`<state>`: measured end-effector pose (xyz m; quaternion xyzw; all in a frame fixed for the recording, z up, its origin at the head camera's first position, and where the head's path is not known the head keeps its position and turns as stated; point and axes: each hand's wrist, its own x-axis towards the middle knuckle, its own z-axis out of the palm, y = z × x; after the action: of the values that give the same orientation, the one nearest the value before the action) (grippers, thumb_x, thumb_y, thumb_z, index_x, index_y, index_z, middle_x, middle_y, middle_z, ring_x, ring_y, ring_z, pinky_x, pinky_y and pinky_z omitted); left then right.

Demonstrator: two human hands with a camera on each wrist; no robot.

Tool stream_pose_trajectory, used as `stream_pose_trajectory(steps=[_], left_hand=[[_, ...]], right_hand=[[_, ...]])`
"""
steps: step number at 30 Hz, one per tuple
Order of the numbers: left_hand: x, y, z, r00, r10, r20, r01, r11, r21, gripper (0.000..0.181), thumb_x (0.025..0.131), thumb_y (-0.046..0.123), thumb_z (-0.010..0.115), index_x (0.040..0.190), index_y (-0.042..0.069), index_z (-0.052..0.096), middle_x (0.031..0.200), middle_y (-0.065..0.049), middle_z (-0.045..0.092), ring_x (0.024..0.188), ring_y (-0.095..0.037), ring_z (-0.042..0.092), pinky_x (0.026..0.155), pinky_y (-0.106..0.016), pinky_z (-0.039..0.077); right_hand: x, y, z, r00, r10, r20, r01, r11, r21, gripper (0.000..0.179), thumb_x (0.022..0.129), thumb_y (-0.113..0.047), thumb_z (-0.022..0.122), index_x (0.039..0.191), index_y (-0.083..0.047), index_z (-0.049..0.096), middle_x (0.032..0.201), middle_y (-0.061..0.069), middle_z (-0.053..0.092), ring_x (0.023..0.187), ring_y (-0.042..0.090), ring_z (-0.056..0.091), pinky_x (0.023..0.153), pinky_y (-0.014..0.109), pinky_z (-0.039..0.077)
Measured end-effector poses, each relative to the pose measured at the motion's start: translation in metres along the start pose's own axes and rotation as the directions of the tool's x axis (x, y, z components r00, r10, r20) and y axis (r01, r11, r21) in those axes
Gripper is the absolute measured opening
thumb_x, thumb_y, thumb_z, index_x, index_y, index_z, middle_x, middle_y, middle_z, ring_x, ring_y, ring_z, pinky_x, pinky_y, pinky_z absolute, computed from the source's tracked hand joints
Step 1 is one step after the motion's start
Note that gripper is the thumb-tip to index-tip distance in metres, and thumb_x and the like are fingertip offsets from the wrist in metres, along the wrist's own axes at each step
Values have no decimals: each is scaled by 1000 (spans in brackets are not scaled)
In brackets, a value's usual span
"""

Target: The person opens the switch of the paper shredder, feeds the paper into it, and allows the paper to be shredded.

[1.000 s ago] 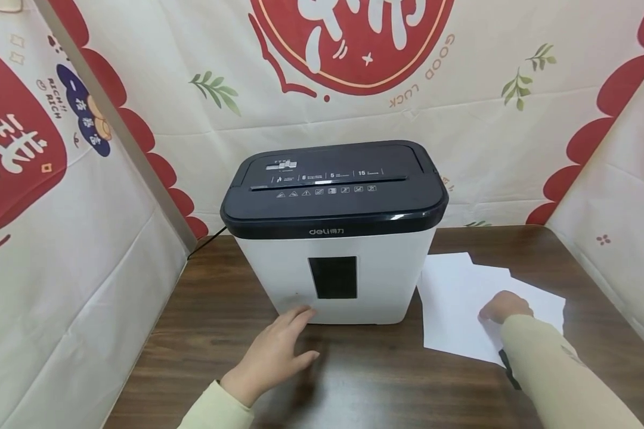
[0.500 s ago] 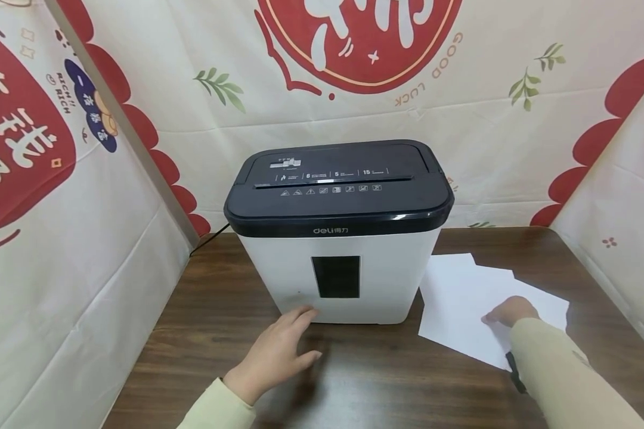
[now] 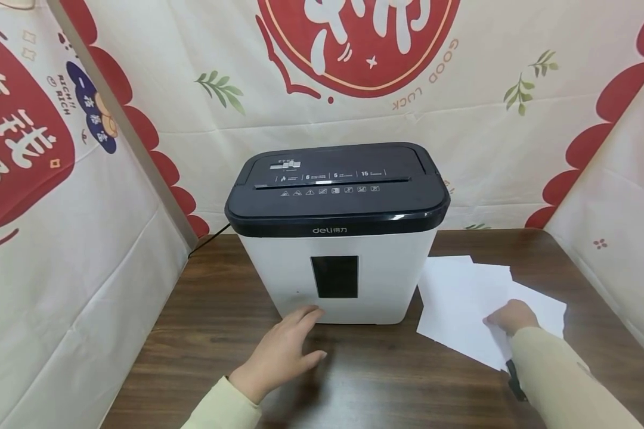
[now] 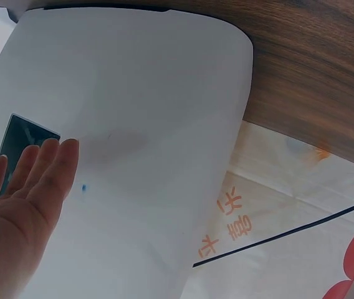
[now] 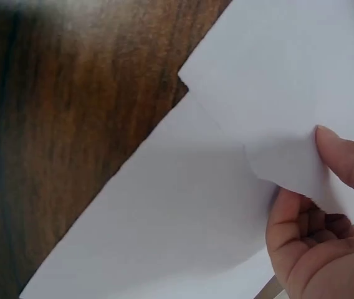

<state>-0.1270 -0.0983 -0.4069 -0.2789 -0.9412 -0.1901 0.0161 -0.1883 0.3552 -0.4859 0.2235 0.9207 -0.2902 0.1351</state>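
A paper shredder (image 3: 279, 262) with a white bin and dark top stands in the middle of the table in the head view. My left hand (image 3: 281, 354) is held low in front of it, fingers spread and nothing in them. In the left wrist view, the left fingers (image 4: 49, 171) overlap the shredder's dark window (image 4: 24, 140). To the right, my right hand (image 3: 515, 317) is over overlapping sheets of white paper (image 3: 456, 298). In the right wrist view, the thumb and index finger pinch the ragged edge of one paper sheet (image 5: 277, 118), lifting it a little off the sheet below.
The shredder's feed slot (image 3: 333, 183) runs across its top. A black cord (image 3: 209, 239) leads off behind its left side. Printed cloth walls (image 3: 322, 113) enclose the wooden table (image 3: 214, 333) at the back and both sides.
The front left part of the paper has swung slightly, its near corner shifting up and left. My left hand has drifted a little to the right, and my right hand keeps its place on the paper.
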Motion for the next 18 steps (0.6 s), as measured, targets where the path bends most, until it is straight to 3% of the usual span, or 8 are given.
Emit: stream_pose_trajectory(steps=[4,11,18], left_hand=[[-1,0,0,1000,-4,-1,4,1000,-1,62,83,29,76,136,7,51,138,-9,51,122,-25,53,93,-46,49],[-6,0,-1,1000,-4,-8,4,1000,7,61,84,30,75,135,8,52,137,-9,52,123,-24,53,95,-44,48],[-9,3,-4,1000,4,-14,-4,1000,-1,61,84,30,75,135,7,52,137,-10,52,123,-25,53,95,-44,48]], right_hand=[[-6,3,-1,1000,-18,18,17,999,43,79,84,-22,68,130,27,27,130,47,29,117,61,33,98,67,34],[-11,10,-5,993,-96,66,92,994,59,76,88,-24,63,128,29,27,123,46,38,100,51,52,88,60,44],[-18,11,-6,992,-92,87,83,991,102,75,92,-21,59,133,28,20,133,47,27,114,57,42,96,62,40]])
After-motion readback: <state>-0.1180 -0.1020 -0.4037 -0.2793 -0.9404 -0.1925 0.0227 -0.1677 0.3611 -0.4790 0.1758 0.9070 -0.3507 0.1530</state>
